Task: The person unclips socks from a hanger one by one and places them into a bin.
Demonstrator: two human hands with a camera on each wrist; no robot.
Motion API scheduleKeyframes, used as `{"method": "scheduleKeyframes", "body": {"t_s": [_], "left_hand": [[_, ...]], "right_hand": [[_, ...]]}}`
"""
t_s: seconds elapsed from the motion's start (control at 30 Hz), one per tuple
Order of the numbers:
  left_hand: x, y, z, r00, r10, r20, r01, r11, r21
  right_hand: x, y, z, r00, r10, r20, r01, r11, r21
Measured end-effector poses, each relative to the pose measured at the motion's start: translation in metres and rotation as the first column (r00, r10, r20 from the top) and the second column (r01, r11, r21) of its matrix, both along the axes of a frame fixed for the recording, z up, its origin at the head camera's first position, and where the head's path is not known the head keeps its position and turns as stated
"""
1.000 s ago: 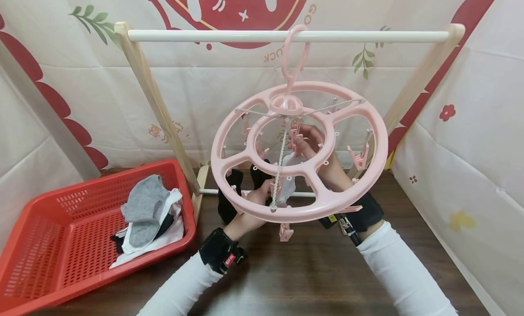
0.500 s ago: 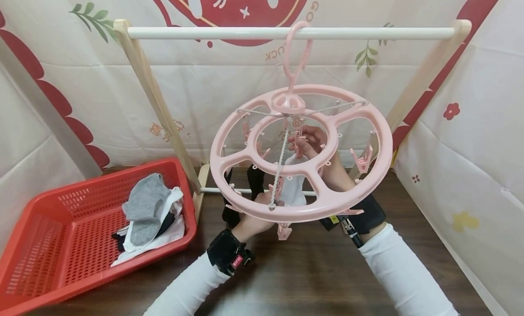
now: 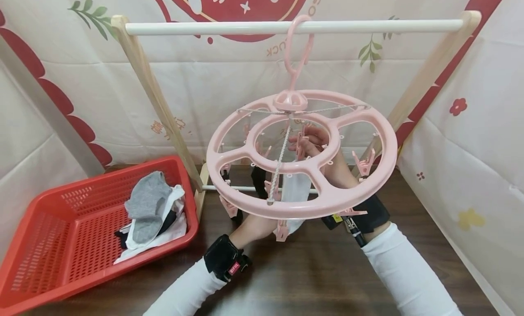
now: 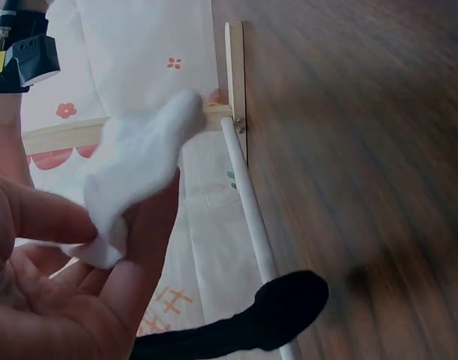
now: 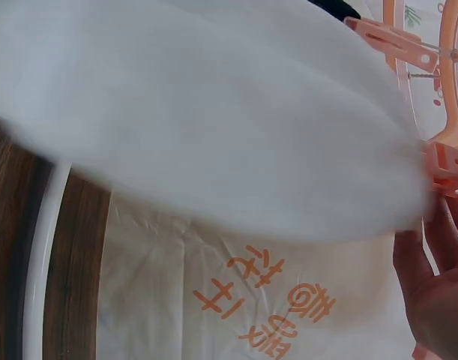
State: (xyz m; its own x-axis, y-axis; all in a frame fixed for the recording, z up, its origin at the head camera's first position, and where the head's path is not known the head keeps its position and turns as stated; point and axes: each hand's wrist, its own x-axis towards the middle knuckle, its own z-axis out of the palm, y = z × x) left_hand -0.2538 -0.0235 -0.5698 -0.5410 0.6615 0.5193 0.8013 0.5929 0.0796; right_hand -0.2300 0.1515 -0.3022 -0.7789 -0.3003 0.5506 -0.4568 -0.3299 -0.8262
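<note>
A round pink clip hanger (image 3: 327,207) hangs by its hook from a white rail. Under its inner ring, a white sock (image 3: 296,188) hangs from a pink clothespin (image 3: 302,148). My right hand (image 3: 317,145) holds that clothespin, its fingers partly behind it; the right wrist view shows fingertips just below the clip (image 5: 447,161). Lower on the left, my left hand (image 3: 257,227) pinches the white sock (image 4: 142,161) between thumb and fingers, as the left wrist view shows. The hanger's rim covers part of this hand in the head view.
Black socks (image 3: 259,182) hang on the hanger's left side. A red basket (image 3: 45,195) at left holds grey, white and black cloth pieces (image 3: 149,207). Wooden posts (image 3: 153,95) and a white rail (image 3: 229,28) frame the hanger; several pink clips dangle around it.
The white sock now hangs lower and straighter beneath the hanger. My left hand has moved slightly down with it, while the right hand stays at the clip. The hanger has tilted and swung slightly.
</note>
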Motion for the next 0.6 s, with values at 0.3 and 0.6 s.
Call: {"method": "scheduleKeyframes", "body": {"t_s": [0.3,0.6], "left_hand": [[0.095,-0.018,0.148,0.924,-0.223,0.310,0.043,0.867,0.497],[0.124,-0.033,0.174,0.916,-0.175,0.361,0.019,0.918,0.397]], "right_hand": [[-0.001,0.002,0.001,0.996,-0.066,-0.059,0.070,0.995,0.069],[-0.002,0.003,-0.001,0.997,-0.081,0.000,0.081,0.997,0.008]]}}
